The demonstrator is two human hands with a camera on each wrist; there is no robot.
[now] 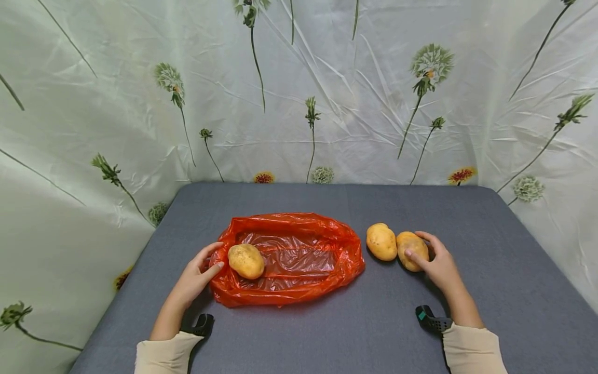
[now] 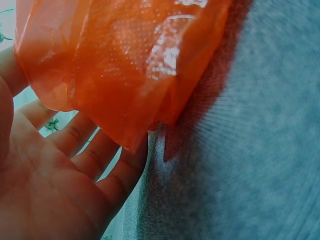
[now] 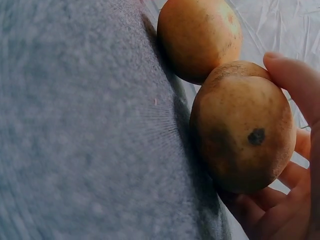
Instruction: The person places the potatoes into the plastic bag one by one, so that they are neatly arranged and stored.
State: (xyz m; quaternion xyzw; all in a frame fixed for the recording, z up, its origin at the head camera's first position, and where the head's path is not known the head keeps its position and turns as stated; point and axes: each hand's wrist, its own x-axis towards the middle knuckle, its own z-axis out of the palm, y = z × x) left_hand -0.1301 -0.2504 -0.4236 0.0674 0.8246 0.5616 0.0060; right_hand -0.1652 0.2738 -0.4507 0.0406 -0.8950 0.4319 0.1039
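Pinching potato (image 1: 408,243) nearest counter's (image 1: 500,259) right edge with right hand (image 1: 440,266); touching bag (image 1: 348,259), left hand (image 1: 193,278) spread; one (image 1: 246,261) bagged, likely leaving two (image 1: 381,242).

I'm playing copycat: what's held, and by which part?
The right hand holds the rightmost potato by its right side, between thumb and fingers. The left hand touches the red plastic bag at its left end; whether it grips can't be told.

right fingers (image 1: 434,242) hold a potato (image 1: 409,242); red bag (image 1: 285,297) lies open.
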